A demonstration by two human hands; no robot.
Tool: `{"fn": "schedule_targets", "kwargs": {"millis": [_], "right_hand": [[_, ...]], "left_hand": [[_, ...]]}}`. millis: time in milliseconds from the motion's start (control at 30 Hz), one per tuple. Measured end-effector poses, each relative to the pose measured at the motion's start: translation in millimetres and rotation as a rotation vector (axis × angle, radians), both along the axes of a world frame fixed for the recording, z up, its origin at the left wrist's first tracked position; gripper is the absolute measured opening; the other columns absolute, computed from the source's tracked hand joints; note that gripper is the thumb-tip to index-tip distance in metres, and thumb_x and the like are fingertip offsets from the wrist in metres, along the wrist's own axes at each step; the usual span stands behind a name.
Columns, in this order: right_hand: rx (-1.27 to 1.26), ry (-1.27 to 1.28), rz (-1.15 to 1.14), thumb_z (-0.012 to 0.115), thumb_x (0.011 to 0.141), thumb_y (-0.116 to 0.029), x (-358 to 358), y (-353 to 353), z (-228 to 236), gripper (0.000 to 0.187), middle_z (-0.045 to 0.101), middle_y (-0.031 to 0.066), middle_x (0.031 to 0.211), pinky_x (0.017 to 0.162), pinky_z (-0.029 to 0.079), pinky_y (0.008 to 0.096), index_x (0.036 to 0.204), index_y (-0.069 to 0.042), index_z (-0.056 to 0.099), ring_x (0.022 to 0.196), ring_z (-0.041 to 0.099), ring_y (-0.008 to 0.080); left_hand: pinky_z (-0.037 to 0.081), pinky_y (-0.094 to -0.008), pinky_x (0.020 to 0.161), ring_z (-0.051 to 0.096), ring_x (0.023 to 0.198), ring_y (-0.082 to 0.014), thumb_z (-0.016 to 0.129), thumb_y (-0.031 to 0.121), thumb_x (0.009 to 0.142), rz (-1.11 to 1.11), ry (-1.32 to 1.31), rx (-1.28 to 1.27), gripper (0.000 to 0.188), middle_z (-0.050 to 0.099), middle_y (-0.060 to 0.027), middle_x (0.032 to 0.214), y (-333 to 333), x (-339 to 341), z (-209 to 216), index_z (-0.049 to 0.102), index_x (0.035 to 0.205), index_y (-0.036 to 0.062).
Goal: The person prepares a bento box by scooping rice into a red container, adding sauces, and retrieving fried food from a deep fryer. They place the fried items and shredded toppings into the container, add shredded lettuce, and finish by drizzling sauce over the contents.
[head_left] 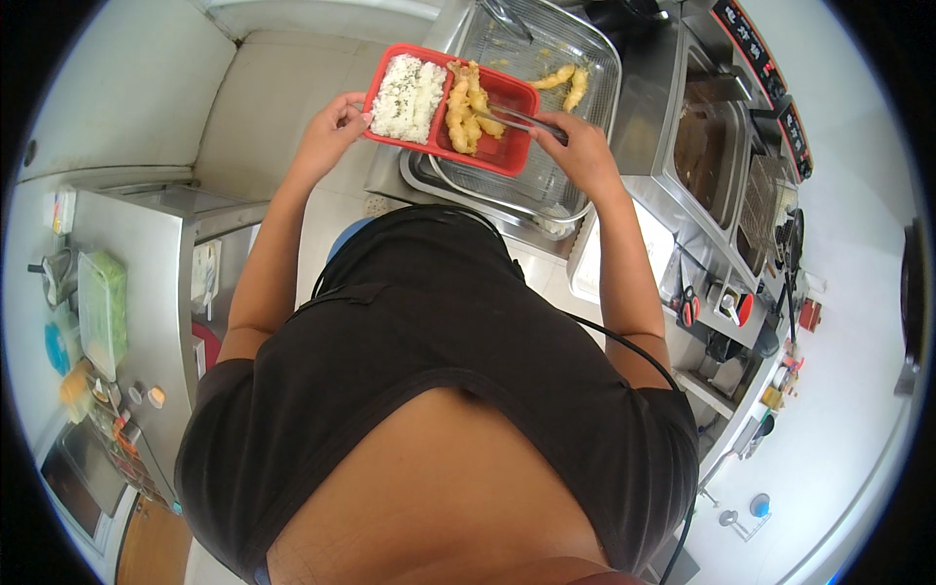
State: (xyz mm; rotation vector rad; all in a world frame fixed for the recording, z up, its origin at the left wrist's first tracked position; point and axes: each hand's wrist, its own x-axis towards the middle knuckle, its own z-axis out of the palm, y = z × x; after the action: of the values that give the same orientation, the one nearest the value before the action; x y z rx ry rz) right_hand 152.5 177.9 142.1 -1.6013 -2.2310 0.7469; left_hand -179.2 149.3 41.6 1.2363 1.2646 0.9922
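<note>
My left hand [334,132] grips the left end of a red two-compartment lunch box [512,97], thumb over its rim. White rice [408,97] with dark flecks fills the left compartment. Several pieces of golden fried, battered food [463,122] lie in the right one, towards the divider. In my right hand [582,156] is a pair of metal tongs [522,120], closed fingers around it, its tips reaching into the right compartment at the fried pieces. The box is held above a metal wire-mesh tray [590,127], where a few more fried pieces [575,88] rest at the far right.
On the right stands a fryer [707,146] with oil and a wire basket [760,195]. Red-handled scissors [688,304] lie nearer on that side. To the left, a steel counter [156,283] bears a clear container of greens [102,302]. Another tool [507,18] rests at the tray's far edge.
</note>
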Motion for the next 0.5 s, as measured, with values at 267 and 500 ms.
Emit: {"fn": "schedule_targets", "kwargs": {"millis": [267,500], "right_hand": [[-0.036,-0.169,-0.363,0.061,0.078,-0.036,45,23,33,0.038,0.065,0.0193,0.089,0.076,0.047,0.0371,0.097,-0.003,0.065,0.084,0.063,0.0325],[-0.031,-0.536,-0.546,0.058,0.078,-0.039,53,79,-4,0.039,0.064,0.0179,0.082,0.078,0.048,0.0393,0.085,-0.001,0.067,0.084,0.062,0.0327]], "left_hand": [[0.038,-0.0209,0.066,0.048,0.073,-0.0047,0.056,0.020,0.088,-0.025,0.045,0.005,0.033,0.053,0.0049,0.077,0,-3,-5,0.051,0.116,0.0041],[0.038,-0.0206,0.066,0.047,0.072,-0.0045,0.056,0.019,0.087,-0.029,0.054,0.012,0.033,0.054,0.0047,0.076,-1,-3,-1,0.052,0.115,0.0032]]}}
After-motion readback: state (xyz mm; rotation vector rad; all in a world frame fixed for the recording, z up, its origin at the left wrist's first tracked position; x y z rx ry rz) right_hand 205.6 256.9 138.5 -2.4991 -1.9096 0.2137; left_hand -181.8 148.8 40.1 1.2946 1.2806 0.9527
